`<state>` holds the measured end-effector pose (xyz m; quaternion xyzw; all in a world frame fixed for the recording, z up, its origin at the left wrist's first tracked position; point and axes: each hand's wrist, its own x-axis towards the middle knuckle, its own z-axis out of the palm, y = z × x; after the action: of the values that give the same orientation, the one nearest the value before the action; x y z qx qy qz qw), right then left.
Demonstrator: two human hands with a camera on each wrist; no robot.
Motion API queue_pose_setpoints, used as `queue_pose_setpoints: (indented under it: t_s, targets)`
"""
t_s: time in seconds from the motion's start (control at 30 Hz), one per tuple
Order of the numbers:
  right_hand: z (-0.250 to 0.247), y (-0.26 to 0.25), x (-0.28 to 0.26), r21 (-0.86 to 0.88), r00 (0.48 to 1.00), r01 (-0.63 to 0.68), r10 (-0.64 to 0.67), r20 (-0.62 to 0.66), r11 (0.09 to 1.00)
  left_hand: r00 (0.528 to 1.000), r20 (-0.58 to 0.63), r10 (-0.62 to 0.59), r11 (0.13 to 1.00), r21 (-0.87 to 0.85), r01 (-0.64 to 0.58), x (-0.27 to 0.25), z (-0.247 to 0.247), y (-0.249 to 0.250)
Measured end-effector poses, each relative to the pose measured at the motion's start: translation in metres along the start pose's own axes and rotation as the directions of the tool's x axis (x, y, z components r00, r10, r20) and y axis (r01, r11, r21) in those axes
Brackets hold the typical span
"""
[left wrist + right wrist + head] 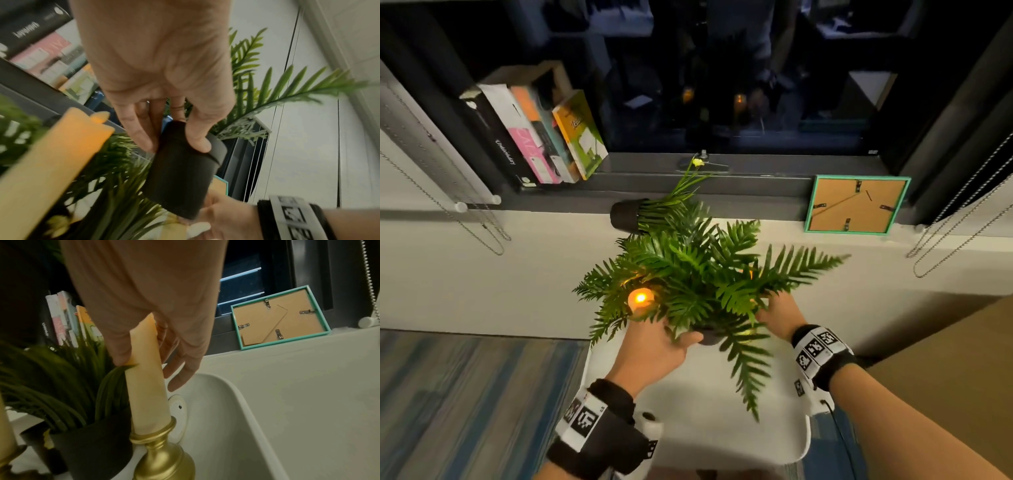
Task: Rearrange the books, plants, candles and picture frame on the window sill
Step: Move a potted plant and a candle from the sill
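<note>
Left grip [156, 65] clasps the fern's black pot [180, 178]

Leaning paperback books [534, 133], sill [750, 193] left; black-potted grass plant [635, 215], toppled, centre; black-potted green fern [688, 274] beside glowing cream candle [640, 302]; teal picture frame [856, 205], back outward, sill right.

Teal picture frame [856, 205], black pot [180, 170]

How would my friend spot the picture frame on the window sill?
Find the dark window and follow the window sill under it to the right end. The picture frame stands there, turned backwards. It is the only flat thing with a teal edge, showing brown board and little metal clips, far from the books at the left end.
</note>
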<state>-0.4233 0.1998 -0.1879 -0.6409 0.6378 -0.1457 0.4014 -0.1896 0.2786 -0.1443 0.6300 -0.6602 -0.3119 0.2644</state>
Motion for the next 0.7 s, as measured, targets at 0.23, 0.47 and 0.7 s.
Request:
queue_pose_setpoints:
  t_s: [0.23,0.47,0.7]
  targets:
    - [0.008,0.014,0.024,-0.107,0.994,0.112,-0.112,0.006,0.988,0.986,0.164,-0.021,0.999,0.033,0.016,-0.022,0.012,-0.017]
    - [0.010,0.012,0.013,0.101,0.979,0.194,-0.186,-0.086,0.976,0.959,0.279,0.055,0.997,0.034,-0.067,-0.020,0.035,-0.048]
    - [0.013,0.017,0.018,0.055,0.976,0.195,-0.189,-0.106,0.979,0.787,0.435,-0.438,0.864,0.445,0.235,-0.029,0.031,-0.111]
